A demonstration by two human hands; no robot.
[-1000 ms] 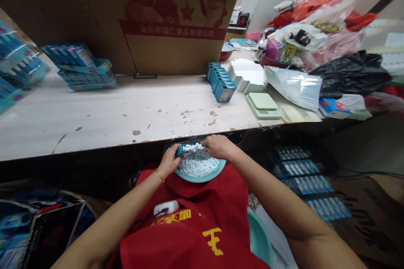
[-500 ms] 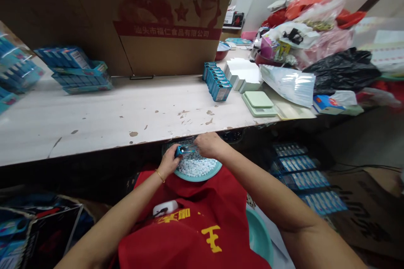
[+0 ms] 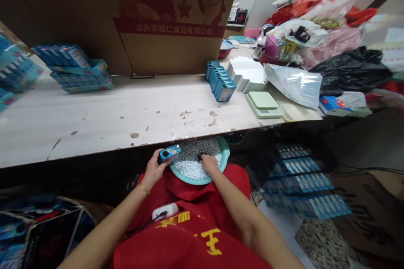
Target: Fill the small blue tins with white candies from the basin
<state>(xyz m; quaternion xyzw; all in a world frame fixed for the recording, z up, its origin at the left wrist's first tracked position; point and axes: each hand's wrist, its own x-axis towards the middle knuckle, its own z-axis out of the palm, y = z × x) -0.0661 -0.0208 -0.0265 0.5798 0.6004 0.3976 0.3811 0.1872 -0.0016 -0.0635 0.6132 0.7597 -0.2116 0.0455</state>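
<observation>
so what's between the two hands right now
White pellets heaped in the teal bowl, in the head view. The left hand holds a small blue box at the bowl's rim; the right hand rests on the pellets.

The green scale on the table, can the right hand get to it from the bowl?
Probably yes. The right hand rests in the bowl of white candies on the lap, just below the table edge. The scale sits near that edge, with nothing in front of it.
</observation>
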